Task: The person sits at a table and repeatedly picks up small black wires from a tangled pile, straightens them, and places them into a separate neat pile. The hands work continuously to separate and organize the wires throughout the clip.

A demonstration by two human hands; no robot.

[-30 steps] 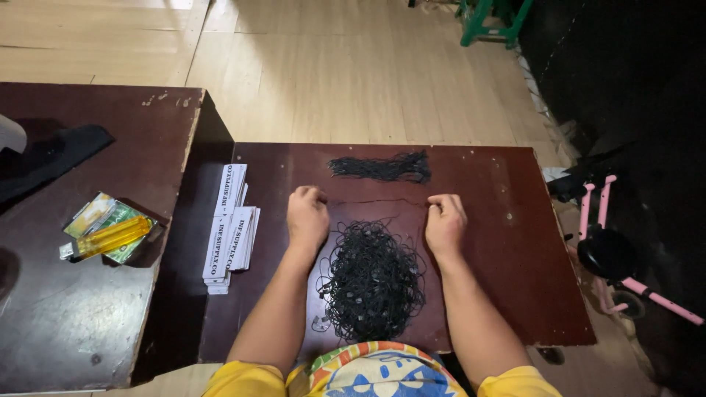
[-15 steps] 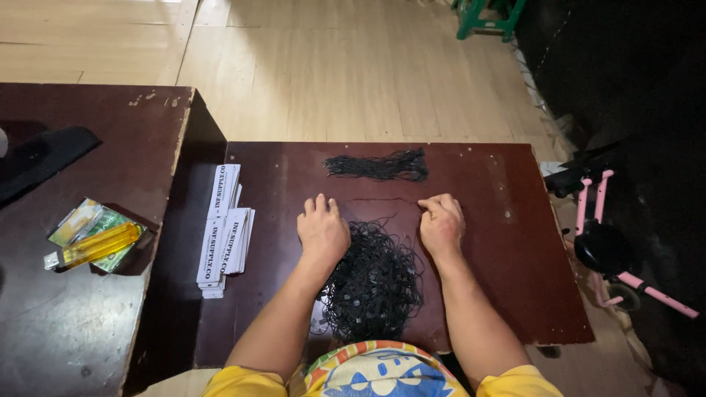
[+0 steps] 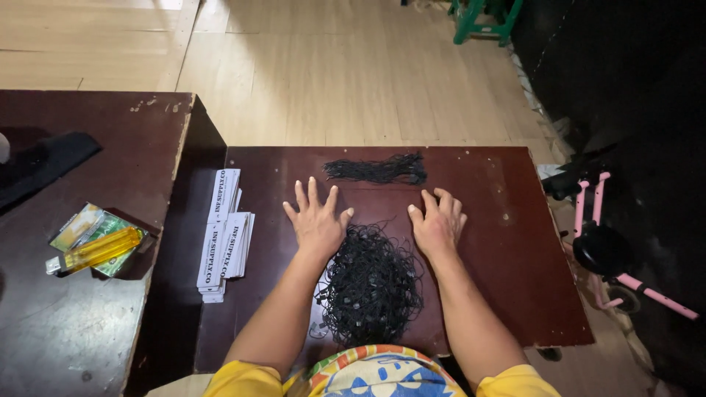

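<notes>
A tangled heap of thin black cords (image 3: 371, 283) lies on a low dark-brown table (image 3: 500, 257) right in front of me. My left hand (image 3: 316, 220) rests flat on the table at the heap's upper left, fingers spread and holding nothing. My right hand (image 3: 437, 224) lies palm down at the heap's upper right, fingers loosely apart. Beyond both hands, a straightened bundle of black cords (image 3: 376, 170) lies along the table's far edge.
A stack of white paper strips with black print (image 3: 224, 235) lies at the table's left edge. A second dark table (image 3: 73, 309) on the left carries a yellow lighter (image 3: 95, 250) and a small packet. A pink-framed scooter (image 3: 610, 250) stands at right; a green stool (image 3: 482, 18) beyond.
Both hands have drawn back from the far cords toward the tangled heap. My left hand has opened from a loose curl to flat with fingers spread.
</notes>
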